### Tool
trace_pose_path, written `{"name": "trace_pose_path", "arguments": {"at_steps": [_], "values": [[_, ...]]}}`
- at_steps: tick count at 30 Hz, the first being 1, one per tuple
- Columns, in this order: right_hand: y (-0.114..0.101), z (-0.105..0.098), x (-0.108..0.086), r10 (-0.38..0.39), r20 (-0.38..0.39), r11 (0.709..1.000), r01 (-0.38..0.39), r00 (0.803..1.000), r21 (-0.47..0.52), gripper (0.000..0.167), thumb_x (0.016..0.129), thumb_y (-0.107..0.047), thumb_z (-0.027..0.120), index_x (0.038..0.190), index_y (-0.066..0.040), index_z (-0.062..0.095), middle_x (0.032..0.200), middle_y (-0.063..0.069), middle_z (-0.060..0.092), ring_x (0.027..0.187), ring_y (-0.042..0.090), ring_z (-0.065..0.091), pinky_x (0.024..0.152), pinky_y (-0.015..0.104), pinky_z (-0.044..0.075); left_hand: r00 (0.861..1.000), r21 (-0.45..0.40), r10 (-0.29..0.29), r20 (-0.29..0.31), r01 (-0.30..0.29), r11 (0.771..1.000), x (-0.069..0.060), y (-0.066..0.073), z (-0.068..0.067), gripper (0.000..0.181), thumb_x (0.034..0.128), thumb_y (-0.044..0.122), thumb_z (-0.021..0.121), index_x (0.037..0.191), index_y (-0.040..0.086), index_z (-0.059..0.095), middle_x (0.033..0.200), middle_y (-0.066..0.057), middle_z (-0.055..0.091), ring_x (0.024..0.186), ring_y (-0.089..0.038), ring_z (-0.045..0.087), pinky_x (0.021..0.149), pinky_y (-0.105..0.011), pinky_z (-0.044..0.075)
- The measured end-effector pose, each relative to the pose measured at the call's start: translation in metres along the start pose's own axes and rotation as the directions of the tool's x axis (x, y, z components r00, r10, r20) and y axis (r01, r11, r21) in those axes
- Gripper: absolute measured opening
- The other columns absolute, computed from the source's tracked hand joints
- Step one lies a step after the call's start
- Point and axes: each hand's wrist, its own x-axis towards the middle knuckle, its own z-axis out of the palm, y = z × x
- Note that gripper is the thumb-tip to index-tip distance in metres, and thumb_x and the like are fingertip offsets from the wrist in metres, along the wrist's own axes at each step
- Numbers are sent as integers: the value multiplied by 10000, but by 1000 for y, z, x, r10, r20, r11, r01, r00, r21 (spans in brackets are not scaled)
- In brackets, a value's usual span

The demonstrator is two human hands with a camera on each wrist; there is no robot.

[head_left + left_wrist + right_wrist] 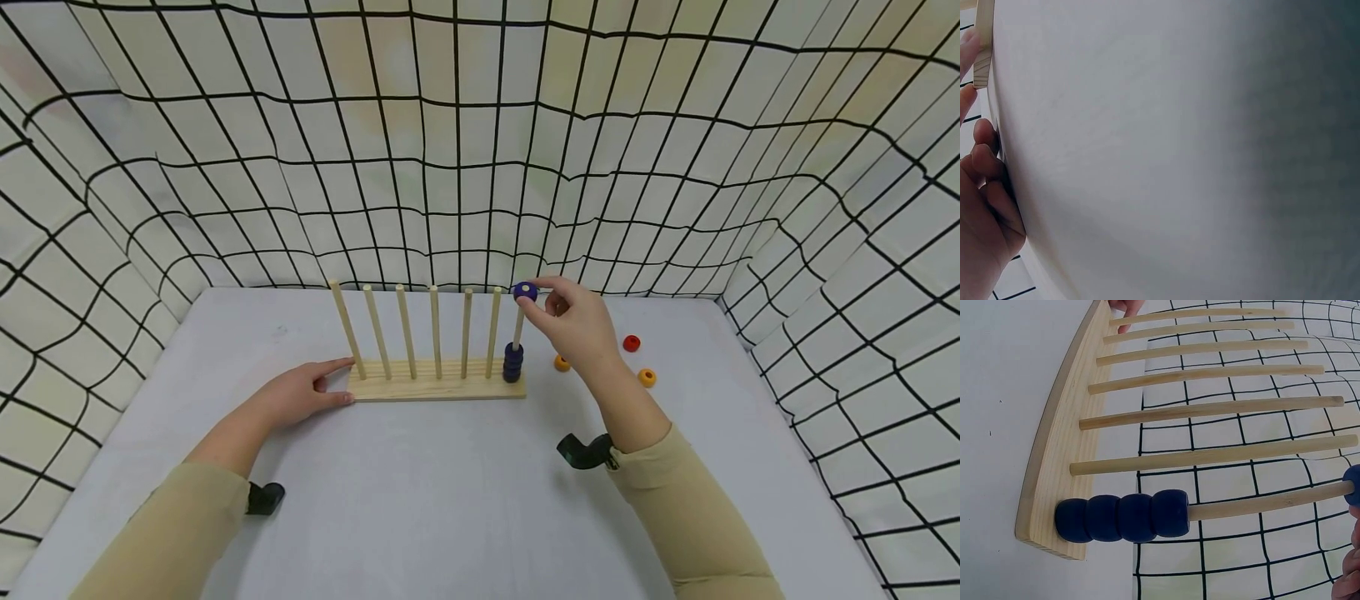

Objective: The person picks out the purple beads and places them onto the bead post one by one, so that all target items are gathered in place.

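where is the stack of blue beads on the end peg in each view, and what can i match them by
Head: the stack of blue beads is right of centre, below mid-height, low on the rightmost peg.
Left wrist: not in it.
Right wrist: left of centre, below mid-height, lying sideways in the picture.
Shared landmark: the wooden base, whose end shows at top left in the left wrist view.

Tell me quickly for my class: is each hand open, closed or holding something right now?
Left hand: closed, holding the wooden base at its end.
Right hand: closed, pinching a blue bead at the rightmost peg's tip.
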Motion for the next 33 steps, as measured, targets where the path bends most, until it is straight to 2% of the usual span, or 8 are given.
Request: {"name": "trace_pose_path", "arguments": {"at_steps": [18, 33], "values": [[2, -4, 0, -36, -36, 998, 37, 999, 46, 322, 906, -419, 718, 1155, -215, 712, 757, 23, 516, 671, 188, 463, 534, 307, 343, 1000, 11, -6, 0, 6, 1000, 1, -2, 0, 835, 868, 595, 672, 1536, 180, 390, 805, -54, 438, 714, -198, 400, 630, -362, 303], [6, -10, -2, 0, -19, 999, 1, 1000, 52, 360, 910, -399, 718, 1211, -205, 688, 800, 34, 523, 689, 207, 486, 552, 315, 379, 1000, 6, -3, -5, 3, 1000, 3, -3, 2, 844, 861, 607, 672, 1534, 181, 395, 802, -54, 444, 712, -198, 404, 620, -358, 302]]}}
